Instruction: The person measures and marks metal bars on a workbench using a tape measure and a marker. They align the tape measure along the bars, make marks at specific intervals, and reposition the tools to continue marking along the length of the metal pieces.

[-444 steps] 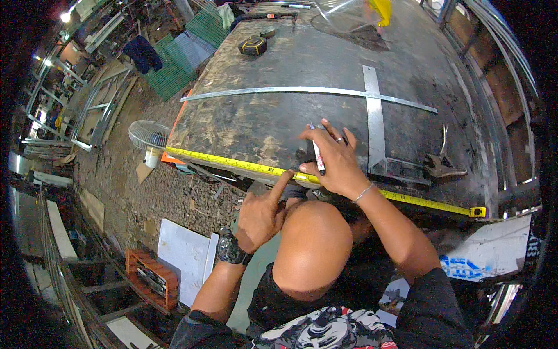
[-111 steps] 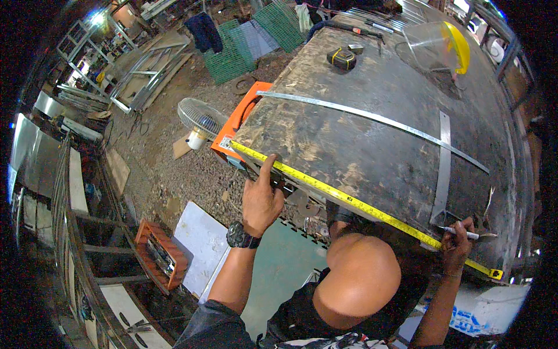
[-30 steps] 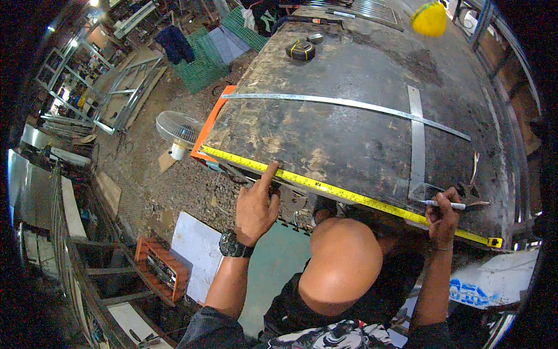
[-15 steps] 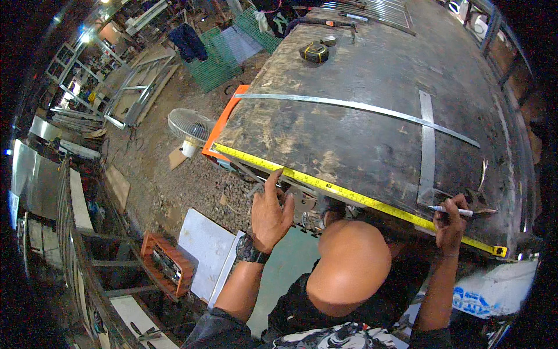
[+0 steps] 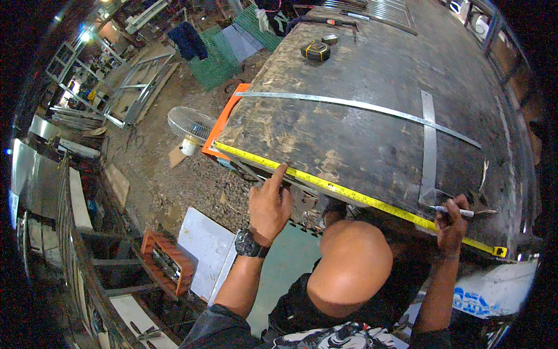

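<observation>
A long yellow measuring tape (image 5: 349, 195) lies along the near edge of a dark, worn worktable (image 5: 360, 70). My left hand (image 5: 270, 206) reaches up to this edge; its index finger stretches out and touches the tape, the other fingers are partly bent, and nothing is held. Near the right end, my right hand (image 5: 451, 224) grips a white marker pen (image 5: 465, 212), its tip pointing left near the lower end of a wide flat metal strip (image 5: 428, 157). A thinner, longer metal strip (image 5: 349, 104) crosses the wide one on the tabletop.
Farther back lie a black-and-yellow tape measure (image 5: 315, 50) and a hammer-like tool (image 5: 325, 21). An orange frame (image 5: 224, 122) edges the table's left end, beside a fan (image 5: 190, 125). My bare knee (image 5: 351, 262) is under the near edge. A brown wooden box (image 5: 168, 264) stands lower left.
My left hand has shifted very slightly left and up along the tape's edge. My right hand with the marker pen has hardly moved.
</observation>
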A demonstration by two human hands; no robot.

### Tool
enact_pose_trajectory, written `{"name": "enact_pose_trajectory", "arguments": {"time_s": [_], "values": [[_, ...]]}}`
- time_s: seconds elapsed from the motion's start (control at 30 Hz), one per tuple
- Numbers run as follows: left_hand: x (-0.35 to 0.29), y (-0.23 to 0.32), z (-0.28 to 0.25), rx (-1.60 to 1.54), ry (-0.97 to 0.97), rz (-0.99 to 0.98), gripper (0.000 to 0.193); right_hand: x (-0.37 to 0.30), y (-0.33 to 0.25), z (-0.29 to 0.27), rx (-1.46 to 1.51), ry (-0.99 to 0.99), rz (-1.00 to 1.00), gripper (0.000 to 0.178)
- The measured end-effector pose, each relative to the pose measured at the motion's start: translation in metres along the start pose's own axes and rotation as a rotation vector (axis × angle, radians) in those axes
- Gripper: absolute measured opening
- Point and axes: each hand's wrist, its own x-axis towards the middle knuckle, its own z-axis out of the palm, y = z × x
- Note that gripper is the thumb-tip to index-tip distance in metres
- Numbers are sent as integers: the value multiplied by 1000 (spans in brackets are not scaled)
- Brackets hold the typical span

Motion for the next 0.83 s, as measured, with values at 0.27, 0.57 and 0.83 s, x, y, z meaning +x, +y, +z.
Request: {"name": "enact_pose_trajectory", "arguments": {"time_s": [0.27,0.57,0.83], "values": [[2,6,-3,18,-11,7,62,0,1,5,-30,-3,-65,23],[0,15,-6,-48,-50,41,53,0,2,4,-6,9,-51,22],[-5,18,0,-20,-222,108,67,2,4,-4,39,-65,-26,20]]}}
